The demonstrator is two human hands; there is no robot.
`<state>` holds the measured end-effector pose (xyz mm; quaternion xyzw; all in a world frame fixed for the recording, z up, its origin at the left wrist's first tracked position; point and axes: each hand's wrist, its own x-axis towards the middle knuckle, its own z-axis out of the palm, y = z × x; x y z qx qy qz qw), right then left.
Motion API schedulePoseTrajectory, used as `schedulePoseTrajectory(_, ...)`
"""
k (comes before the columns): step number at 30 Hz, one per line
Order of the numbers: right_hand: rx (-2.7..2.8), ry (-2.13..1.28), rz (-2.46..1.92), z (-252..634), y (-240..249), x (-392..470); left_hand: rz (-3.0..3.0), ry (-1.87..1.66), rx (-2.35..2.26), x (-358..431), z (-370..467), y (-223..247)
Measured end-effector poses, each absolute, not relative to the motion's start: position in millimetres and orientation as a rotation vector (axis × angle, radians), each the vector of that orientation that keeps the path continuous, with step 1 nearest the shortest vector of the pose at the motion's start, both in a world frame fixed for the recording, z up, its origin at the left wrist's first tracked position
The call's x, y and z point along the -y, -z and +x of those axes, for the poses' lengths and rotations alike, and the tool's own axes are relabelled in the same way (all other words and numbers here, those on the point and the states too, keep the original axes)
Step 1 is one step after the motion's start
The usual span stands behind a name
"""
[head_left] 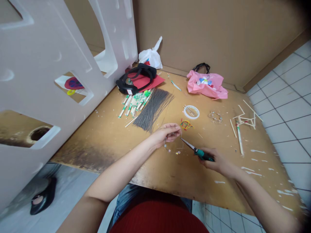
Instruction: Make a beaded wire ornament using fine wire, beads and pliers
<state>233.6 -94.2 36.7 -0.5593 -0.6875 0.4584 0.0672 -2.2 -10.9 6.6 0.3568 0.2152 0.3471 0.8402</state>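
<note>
- Currently, the left hand [172, 132] is pinched narrow, thumb against fingers, holding a beaded wire ring [169, 150] that hangs below the fingertips, above the table [131, 158].
- Right hand [215, 160] is wrapped round the teal-and-black handles of the long-nose pliers [200, 153]; some of its fingers are hidden beneath.
- Key relation: the beaded ring lies to the left of the right hand. The pliers' long axis slants leftward and away from the body, so the tips point at the ring's right side, just beside the left fingertips.
- A thin strand runs down that side, near the tips. Metal touching strand or not: cannot tell, too fine.
- Nearer hand: the left, in direct contact with the ring; the right stands apart from it, with the pliers between.
- Just beyond the left fingertips: coloured loops [186, 125], then a white ring [198, 112] with thin sticks across it. Farther right, a second beaded wire ring [215, 117] rests on the table.
- Left of these: grey wire bundle [154, 108], slanting away rightward, beside wrapped chopsticks [136, 103].
- Labels: green print on the wrappers, too small to read. Black headset [125, 88] bears a white sticker, illegible. No brand readable on the pliers.
</note>
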Motion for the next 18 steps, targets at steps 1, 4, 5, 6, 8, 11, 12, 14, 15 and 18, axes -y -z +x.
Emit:
schedulePoseTrajectory(1,2.072,-1.377,-1.684,233.1,-36.3,94.4,0.759,-0.744,-0.456,10.8,-2.2,-6.3)
schedulePoseTrajectory(4,2.080,-1.335,-1.694,230.8,-35.4,95.6,0.768,-0.775,-0.463,10.8,-1.5,-5.0)
schedulePoseTrajectory(5,2.086,-1.310,-1.702,230.2,-35.3,96.0,0.770,-0.780,-0.466,11.1,-1.2,-4.6)
schedulePoseTrajectory(6,2.093,-1.290,-1.709,229.9,-35.3,96.3,0.771,-0.779,-0.468,11.4,-0.8,-4.5)
schedulePoseTrajectory(8,2.110,-1.268,-1.710,230.5,-36.0,96.7,0.780,-0.777,-0.472,12.5,-0.1,-5.0)
schedulePoseTrajectory(11,2.133,-1.248,-1.704,234.5,-38.7,96.7,0.838,-0.830,-0.478,14.1,-0.1,-8.1)
schedulePoseTrajectory(12,2.140,-1.221,-1.708,236.3,-39.9,96.6,0.870,-0.859,-0.484,14.5,-0.3,-9.4)
schedulePoseTrajectory(14,2.145,-1.128,-1.731,240.4,-42.1,96.5,0.922,-0.907,-0.505,15.0,-0.8,-12.0)
schedulePoseTrajectory(15,2.144,-1.068,-1.747,242.4,-42.9,96.6,0.939,-0.916,-0.519,15.2,-0.9,-13.1)
schedulePoseTrajectory(18,2.170,-0.891,-1.779,247.6,-43.0,97.2,0.996,-0.904,-0.561,16.5,-0.7,-15.3)
